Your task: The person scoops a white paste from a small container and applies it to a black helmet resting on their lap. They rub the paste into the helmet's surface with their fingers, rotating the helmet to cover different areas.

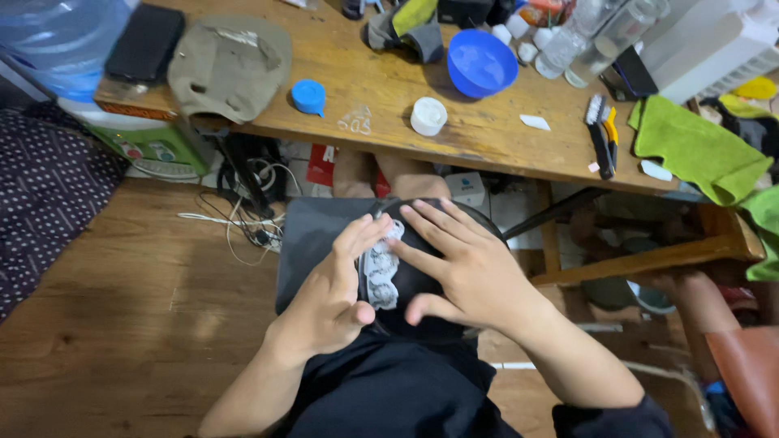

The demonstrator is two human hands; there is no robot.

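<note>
A round black object [410, 280] rests on my lap, below the edge of the wooden table [487, 138]. A crumpled white-grey wipe or cloth [381, 268] lies on its top. My left hand [333, 292] pinches that white piece between thumb and fingers at the object's left side. My right hand [466, 268] lies flat with fingers spread across the black object's top and right side, holding it steady.
On the table lie a blue bowl [482, 62], a white lid [428, 116], a blue lid [308, 96], a beige cap [231, 65], a brush [601, 134], a green cloth [698, 150] and clear bottles [584, 36]. Cables [243, 219] trail on the wooden floor. Another person's leg [698, 300] is at right.
</note>
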